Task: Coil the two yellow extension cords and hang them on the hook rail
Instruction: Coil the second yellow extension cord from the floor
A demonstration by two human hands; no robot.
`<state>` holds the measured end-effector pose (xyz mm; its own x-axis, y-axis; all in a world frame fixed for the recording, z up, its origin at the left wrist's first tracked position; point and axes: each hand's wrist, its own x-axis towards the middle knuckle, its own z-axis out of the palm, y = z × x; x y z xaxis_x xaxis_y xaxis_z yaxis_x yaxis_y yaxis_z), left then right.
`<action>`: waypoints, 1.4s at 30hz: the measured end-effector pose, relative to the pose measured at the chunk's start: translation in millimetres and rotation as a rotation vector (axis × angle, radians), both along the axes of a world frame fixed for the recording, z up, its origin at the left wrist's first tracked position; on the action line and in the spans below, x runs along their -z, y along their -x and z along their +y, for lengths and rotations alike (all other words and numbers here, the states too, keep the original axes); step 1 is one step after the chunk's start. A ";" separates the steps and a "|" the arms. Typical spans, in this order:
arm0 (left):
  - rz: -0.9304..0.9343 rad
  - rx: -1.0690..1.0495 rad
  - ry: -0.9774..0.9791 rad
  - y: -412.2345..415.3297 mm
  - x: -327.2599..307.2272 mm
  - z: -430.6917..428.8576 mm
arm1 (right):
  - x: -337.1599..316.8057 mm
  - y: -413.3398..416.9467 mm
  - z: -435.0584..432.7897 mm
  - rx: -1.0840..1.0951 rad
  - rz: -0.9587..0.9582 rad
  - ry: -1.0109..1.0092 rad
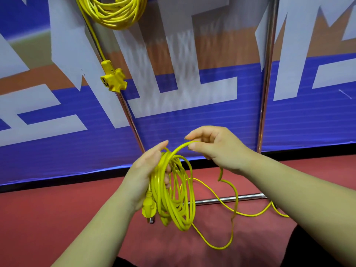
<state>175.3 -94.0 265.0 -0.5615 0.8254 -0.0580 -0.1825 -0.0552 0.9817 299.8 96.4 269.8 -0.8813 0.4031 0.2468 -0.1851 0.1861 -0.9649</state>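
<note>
Loops of the second cord point(173, 191) hang bunched in my left grip point(143, 170), curled round them to keep them even; my right grip point(215, 149) pinches the next turn to lay it over. Slack trails on the floor point(77, 209); the first cord point(113, 14) hangs coiled above

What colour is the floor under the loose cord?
Red floor, seen in the head view, under the yellow cord.

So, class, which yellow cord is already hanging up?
The upper coil, with its triple socket dangling; the other coil sits in the left hand.
</note>
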 end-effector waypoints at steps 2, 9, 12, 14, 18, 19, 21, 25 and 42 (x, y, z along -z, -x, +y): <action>0.066 0.059 0.015 -5.8 -0.2 1.7 | 3.6 3.7 4.9 0.114 0.031 -0.004; 0.112 0.090 -0.088 -11.2 -10.5 4.5 | 28.6 15.2 30.8 0.208 -0.183 -0.148; 0.037 -0.030 -0.180 -2.1 -20.7 -0.4 | 40.2 16.4 36.9 0.026 -0.263 -0.130; 0.027 -0.129 -0.213 4.4 -27.5 -4.7 | 45.9 13.9 39.0 -0.090 -0.299 -0.113; 0.091 -0.259 -0.200 22.5 -27.6 -15.8 | 46.8 8.9 35.4 -0.151 -0.314 -0.109; 0.142 -0.260 -0.158 27.6 -24.9 -17.9 | 45.1 8.7 33.7 -0.115 -0.297 -0.106; 0.272 -0.244 -0.046 36.5 -17.2 -20.6 | 39.5 8.5 29.6 -0.038 -0.257 -0.076; 0.457 -0.174 0.151 39.4 -2.3 -19.3 | 20.0 11.2 14.5 0.061 -0.138 0.077; 0.422 -0.038 0.218 8.4 20.0 19.1 | -11.6 19.2 -9.2 -0.010 0.085 0.523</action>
<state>166.9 -75.0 245.1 -0.6028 0.7978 0.0122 0.2333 0.1616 0.9589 280.5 87.2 281.4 -0.8711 0.4835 0.0856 -0.2662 -0.3185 -0.9098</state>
